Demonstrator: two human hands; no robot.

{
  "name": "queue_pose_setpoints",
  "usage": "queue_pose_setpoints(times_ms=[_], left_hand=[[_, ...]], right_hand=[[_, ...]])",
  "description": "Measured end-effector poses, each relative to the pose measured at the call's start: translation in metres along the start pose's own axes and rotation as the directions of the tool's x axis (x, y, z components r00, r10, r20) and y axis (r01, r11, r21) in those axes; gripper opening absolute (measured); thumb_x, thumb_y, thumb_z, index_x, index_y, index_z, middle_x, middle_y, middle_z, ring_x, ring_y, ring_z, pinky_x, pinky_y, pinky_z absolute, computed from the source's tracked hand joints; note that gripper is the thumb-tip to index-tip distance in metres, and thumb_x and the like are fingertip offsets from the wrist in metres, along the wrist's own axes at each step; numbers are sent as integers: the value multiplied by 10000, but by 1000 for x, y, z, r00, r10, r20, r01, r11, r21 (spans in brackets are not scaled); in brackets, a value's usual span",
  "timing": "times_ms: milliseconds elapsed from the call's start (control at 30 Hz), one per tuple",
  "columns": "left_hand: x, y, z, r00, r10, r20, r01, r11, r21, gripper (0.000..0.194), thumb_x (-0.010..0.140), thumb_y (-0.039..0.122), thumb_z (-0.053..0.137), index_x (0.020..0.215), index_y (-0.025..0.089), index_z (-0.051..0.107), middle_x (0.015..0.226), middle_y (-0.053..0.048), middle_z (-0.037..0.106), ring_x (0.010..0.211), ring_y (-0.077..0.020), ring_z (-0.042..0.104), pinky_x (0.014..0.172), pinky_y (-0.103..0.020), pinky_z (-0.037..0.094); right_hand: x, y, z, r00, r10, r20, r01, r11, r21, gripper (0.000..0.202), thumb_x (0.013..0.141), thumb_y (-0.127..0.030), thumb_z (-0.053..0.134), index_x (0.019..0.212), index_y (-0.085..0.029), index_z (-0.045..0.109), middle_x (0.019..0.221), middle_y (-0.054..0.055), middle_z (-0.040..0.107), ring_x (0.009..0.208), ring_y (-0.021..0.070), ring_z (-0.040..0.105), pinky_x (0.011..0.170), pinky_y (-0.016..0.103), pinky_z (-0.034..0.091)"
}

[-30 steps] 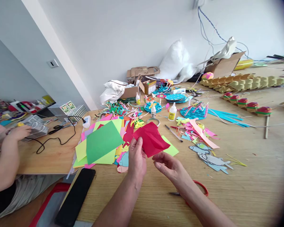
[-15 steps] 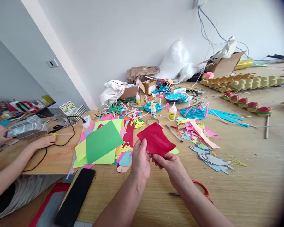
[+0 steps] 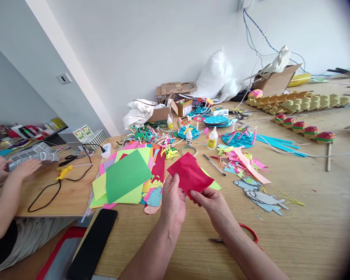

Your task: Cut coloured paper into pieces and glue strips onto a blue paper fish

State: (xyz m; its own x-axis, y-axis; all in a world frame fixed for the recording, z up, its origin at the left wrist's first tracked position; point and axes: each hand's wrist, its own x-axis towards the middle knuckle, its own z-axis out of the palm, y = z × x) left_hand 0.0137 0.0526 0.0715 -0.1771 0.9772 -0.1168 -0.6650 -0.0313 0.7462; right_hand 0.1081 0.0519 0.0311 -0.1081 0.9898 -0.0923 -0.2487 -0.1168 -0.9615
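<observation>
Fingers (image 3: 198,197) pinching red paper (image 3: 189,172), yellow bottle label (image 3: 212,143) illegible

In the hands (image 3: 174,200), a sheet (image 3: 190,173) sits between paper stack (image 3: 128,177) and scraps (image 3: 245,161).

Both bare forearms (image 3: 153,249) angle inward. The left hand (image 3: 174,200) and right hand (image 3: 212,200) pinch close together, thumbs (image 3: 175,180) uppermost.
</observation>
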Motion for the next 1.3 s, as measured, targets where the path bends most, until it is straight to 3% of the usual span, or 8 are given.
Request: queue_pose_setpoints(times_ms=[167,367,500,667,867,1133,1300], left_hand=[[1,-2,-4,1000,15,6,-15,999,-39,215,729,357,579,834,171,556,765,-14,637,617,-103,582,565,-205,421],[2,-4,-9,999,22,29,-22,1000,-13,189,739,343,570,820,174,544,787,-10,625,651,-105,576,592,-210,416],[2,-3,-11,1000,11,15,-12,999,43,190,714,328,598,810,178,532,742,10,607,573,-75,537,522,-180,388],[2,-1,-15,999,-18,-32,20,997,77,275,664,336,648,666,175,425,479,91,396,379,-25,332,362,-134,240],[-2,0,-16,997,-36,-65,43,994,100,361,619,343,682,632,180,360,476,100,302,375,-20,245,324,-124,165],[-1,-2,-17,999,-32,-44,38,990,140,354,630,379,666,643,177,375,479,96,315,380,-20,232,329,-127,159],[-2,-5,-14,998,-56,-18,59,981,185,341,660,380,635,635,178,362,449,104,288,365,-22,214,338,-140,158]], right_hand=[[2,-7,-4,999,-43,-15,43,999,11,219,531,-356,719,590,-174,612,504,-37,550,460,82,396,445,211,295],[1,-12,-13,998,-61,6,61,993,-104,251,618,-399,649,559,-163,587,478,-28,516,465,91,400,466,221,305],[-1,-14,-17,995,-102,14,103,978,-181,305,658,-441,598,531,-164,590,474,-19,521,473,100,424,474,222,320],[-2,-16,-20,994,-111,24,114,961,-253,325,691,-461,560,578,-159,598,501,-7,540,491,108,442,477,222,333],[2,-13,-30,987,-159,-22,146,950,-276,299,673,-439,603,555,-167,560,484,-22,505,485,103,427,474,219,334],[-5,-14,-34,993,-120,-8,112,951,-286,409,752,-520,467,598,-159,584,541,22,575,513,122,487,504,237,393],[-9,-8,-20,999,8,52,2,982,-189,369,621,-509,617,631,-141,622,532,25,602,481,119,502,468,231,397]])
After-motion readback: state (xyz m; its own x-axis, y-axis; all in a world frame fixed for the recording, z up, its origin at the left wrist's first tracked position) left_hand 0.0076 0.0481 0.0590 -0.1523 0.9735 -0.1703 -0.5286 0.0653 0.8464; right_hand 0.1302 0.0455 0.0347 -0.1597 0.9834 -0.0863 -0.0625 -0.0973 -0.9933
